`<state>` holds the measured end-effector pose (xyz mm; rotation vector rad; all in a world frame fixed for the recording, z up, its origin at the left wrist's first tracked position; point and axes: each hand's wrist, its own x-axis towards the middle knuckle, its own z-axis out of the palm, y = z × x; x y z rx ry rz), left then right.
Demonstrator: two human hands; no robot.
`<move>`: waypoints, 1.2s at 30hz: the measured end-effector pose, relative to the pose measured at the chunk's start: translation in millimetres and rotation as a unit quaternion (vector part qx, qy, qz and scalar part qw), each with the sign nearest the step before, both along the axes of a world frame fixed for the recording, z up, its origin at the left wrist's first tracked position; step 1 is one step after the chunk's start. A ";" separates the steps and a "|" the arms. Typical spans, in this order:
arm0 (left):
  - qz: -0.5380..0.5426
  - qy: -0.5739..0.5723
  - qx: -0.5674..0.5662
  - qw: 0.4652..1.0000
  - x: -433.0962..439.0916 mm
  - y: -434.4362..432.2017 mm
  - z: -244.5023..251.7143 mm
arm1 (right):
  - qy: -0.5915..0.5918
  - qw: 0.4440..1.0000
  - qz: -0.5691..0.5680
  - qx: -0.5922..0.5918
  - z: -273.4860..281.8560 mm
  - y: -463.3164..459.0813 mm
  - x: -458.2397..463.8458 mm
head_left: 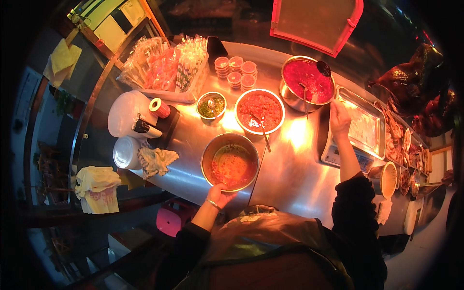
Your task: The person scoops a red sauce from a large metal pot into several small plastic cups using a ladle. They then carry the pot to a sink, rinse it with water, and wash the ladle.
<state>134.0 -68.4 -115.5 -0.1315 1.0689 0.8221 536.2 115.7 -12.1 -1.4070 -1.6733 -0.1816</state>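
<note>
My left hand [219, 197] grips the near rim of a stainless steel pot [206, 156], with the thumb over the edge. Orange-red liquid [233, 163] with oily froth and green bits lies in the bottom of this pot. Reaching forward, my right hand [340, 117] has its fingers closed at the right rim of a deeper steel pot [290, 95]. That pot holds bright red sauce [304, 74], a spoon [305, 96] and a dark ladle-like piece [323, 68]. Between the pots stands a steel bowl of chopped red relish [259, 108] with a spoon [265, 136].
A small bowl of chopped greens [211, 105], stacked lidded sauce cups [235, 65] and a bin of wrapped utensils [174, 94] stand on the steel counter [290, 177]. A scale [331, 154] bears a metal tray [380, 141]. Roasted poultry [406, 81] hangs at right.
</note>
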 end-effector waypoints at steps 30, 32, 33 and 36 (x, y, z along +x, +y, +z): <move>-0.052 -0.028 0.036 0.998 -26.1 -1.7 17.6 | 0.173 0.905 0.218 -0.322 -12.3 -191.3 -216.9; -0.061 -0.030 0.041 0.997 -27.2 -7.9 21.1 | 0.141 0.915 0.201 -0.322 -15.3 -198.2 -216.4; -0.065 -0.028 0.042 0.997 -27.7 -10.3 22.5 | 0.131 0.921 0.198 -0.309 -16.9 -201.8 -215.3; -0.070 -0.028 0.041 0.996 -30.6 -16.1 24.7 | 0.124 0.903 0.166 -0.375 -25.4 -213.4 -209.1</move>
